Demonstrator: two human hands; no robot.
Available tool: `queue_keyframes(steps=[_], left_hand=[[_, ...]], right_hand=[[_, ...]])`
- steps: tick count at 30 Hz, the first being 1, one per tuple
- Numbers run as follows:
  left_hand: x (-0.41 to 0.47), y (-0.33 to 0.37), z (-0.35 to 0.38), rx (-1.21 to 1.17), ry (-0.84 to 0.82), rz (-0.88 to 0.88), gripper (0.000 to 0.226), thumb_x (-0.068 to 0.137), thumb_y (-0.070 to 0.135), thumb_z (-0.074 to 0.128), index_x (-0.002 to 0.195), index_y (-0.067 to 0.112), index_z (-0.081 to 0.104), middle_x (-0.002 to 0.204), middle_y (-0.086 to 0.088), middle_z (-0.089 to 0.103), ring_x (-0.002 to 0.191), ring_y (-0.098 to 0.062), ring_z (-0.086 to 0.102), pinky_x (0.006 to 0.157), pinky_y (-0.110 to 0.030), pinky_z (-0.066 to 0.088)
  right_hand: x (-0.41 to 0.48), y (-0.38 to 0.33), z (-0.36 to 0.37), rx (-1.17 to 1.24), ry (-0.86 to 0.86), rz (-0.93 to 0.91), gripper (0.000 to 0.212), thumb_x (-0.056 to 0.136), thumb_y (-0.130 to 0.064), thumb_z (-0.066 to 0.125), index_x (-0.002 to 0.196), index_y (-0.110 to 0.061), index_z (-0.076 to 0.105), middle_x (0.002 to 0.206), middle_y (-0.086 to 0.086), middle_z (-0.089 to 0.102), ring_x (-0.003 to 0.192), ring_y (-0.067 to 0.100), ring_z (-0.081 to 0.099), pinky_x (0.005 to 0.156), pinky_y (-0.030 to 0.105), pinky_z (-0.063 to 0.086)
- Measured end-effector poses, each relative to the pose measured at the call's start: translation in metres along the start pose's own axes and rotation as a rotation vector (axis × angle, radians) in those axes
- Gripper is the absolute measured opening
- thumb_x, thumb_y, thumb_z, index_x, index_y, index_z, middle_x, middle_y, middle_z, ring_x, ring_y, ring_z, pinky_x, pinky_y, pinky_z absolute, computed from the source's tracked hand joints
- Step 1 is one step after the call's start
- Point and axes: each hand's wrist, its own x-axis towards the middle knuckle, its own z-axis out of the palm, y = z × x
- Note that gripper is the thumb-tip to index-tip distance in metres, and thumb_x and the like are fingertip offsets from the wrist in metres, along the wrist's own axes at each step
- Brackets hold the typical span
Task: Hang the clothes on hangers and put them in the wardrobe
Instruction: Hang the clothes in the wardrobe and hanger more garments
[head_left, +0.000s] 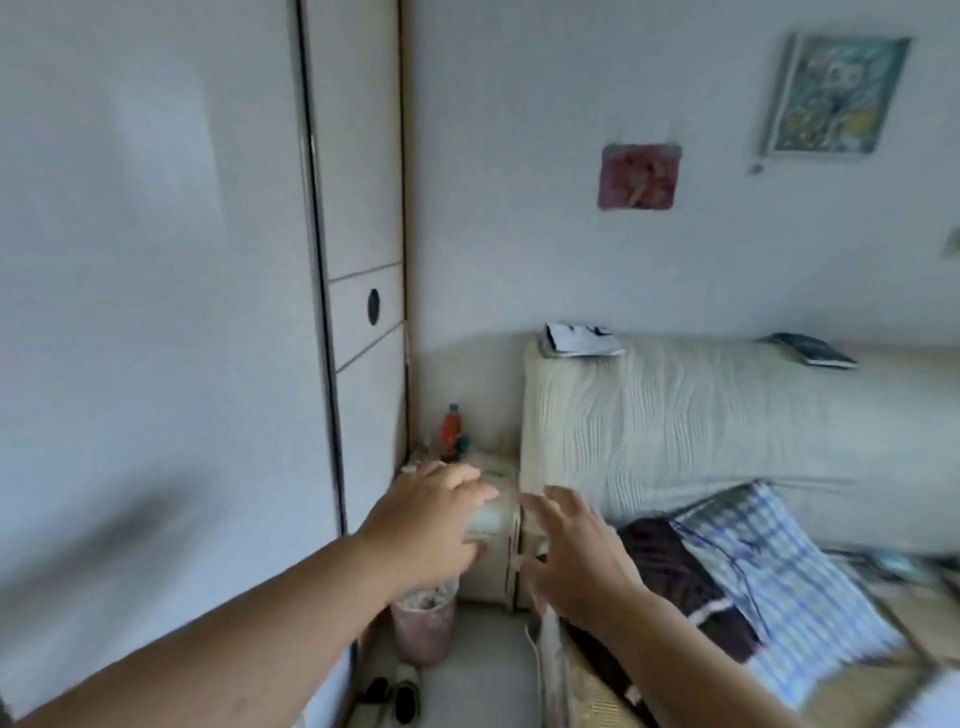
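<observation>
Reaching forward with my left hand (428, 525) and right hand (576, 556) both spread and empty, I judge the job barely begun: the dark garment (670, 566) and checked garment (769, 561) lie unhung by the headboard (727, 415), and the wardrobe (156, 312) seems shut.

Reaching out empty-handed beside a white wardrobe (156, 312).
Left hand (431, 525) and right hand (576, 556) side by side, apart, fingers spread (blurred), gripping nothing. To the right, on the bed (592, 701), a checked shirt (779, 571) over a dark garment (670, 566). Below the left hand, a bin (423, 623); shoes (400, 696) just beside it. A bottle (450, 431) beyond the fingertips.
</observation>
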Motion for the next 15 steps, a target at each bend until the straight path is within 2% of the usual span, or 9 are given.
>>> queue_keyframes(steps=[3, 7, 10, 15], left_hand=[[0.026, 0.025, 0.077, -0.185, -0.142, -0.082, 0.062, 0.083, 0.043, 0.059, 0.140, 0.031, 0.038, 0.146, 0.005, 0.037, 0.133, -0.019, 0.033, 0.109, -0.035, 0.032], [0.048, 0.045, 0.160, -0.350, -0.282, -0.215, 0.060, 0.081, 0.043, 0.061, 0.137, 0.031, 0.044, 0.140, 0.003, 0.045, 0.128, -0.018, 0.043, 0.103, -0.030, 0.036], [0.075, 0.044, 0.198, -0.387, -0.326, -0.175, 0.059, 0.078, 0.039, 0.058, 0.135, 0.035, 0.045, 0.139, 0.007, 0.046, 0.126, -0.017, 0.045, 0.102, -0.033, 0.039], [0.152, 0.013, 0.247, -0.368, -0.364, -0.020, 0.060, 0.077, 0.046, 0.055, 0.135, 0.035, 0.046, 0.141, 0.009, 0.043, 0.128, -0.015, 0.043, 0.105, -0.033, 0.038]], right_hand=[[-0.018, 0.063, 0.014, -0.032, -0.082, 0.146, 0.062, 0.079, -0.043, 0.058, 0.136, -0.039, 0.035, 0.141, -0.001, 0.034, 0.129, 0.024, 0.037, 0.104, 0.041, 0.036], [-0.028, 0.130, 0.039, -0.033, -0.185, 0.358, 0.064, 0.080, -0.042, 0.059, 0.139, -0.037, 0.035, 0.150, 0.001, 0.024, 0.135, 0.024, 0.031, 0.109, 0.042, 0.031], [-0.023, 0.165, 0.063, -0.044, -0.229, 0.465, 0.065, 0.079, -0.040, 0.059, 0.139, -0.038, 0.035, 0.151, 0.002, 0.023, 0.135, 0.025, 0.030, 0.108, 0.043, 0.031], [0.022, 0.209, 0.101, -0.023, -0.218, 0.618, 0.065, 0.079, -0.039, 0.059, 0.139, -0.038, 0.036, 0.151, 0.001, 0.024, 0.136, 0.024, 0.031, 0.108, 0.043, 0.032]])
